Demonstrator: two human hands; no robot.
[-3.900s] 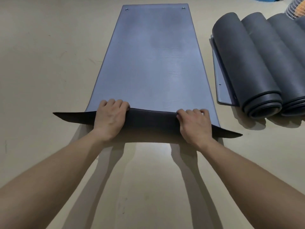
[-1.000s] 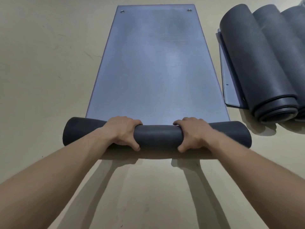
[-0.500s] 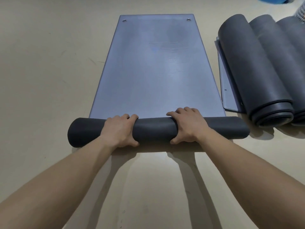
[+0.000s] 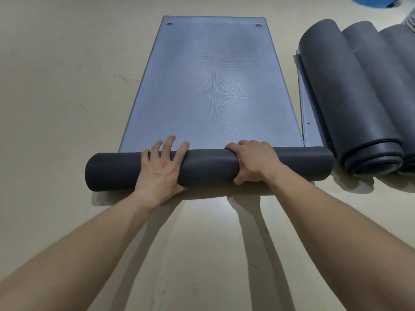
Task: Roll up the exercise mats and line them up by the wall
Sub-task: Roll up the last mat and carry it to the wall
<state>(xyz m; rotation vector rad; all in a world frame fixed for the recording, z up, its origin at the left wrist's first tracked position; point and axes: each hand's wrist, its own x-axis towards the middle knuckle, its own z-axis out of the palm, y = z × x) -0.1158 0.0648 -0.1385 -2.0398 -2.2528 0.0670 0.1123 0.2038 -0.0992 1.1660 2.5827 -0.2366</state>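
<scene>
A grey-blue exercise mat (image 4: 213, 86) lies flat on the floor, stretching away from me, with two metal eyelets at its far end. Its near end is wound into a dark grey roll (image 4: 206, 168) lying crosswise. My left hand (image 4: 161, 169) rests on top of the roll with fingers spread and lifted, palm pressing down. My right hand (image 4: 253, 162) is wrapped around the roll, thumb underneath. Three rolled dark mats (image 4: 350, 93) lie side by side at the right, pointing away from me.
The floor (image 4: 67, 97) is beige and smooth. A flat mat edge (image 4: 308, 117) sticks out from under the nearest rolled mat. A blue object (image 4: 372, 1) and a white mesh item (image 4: 409, 21) sit at the top right corner.
The near edge went from a lifted flap to a roll, which has moved forward along the mat. My left hand's fingers have opened and spread over the roll.
</scene>
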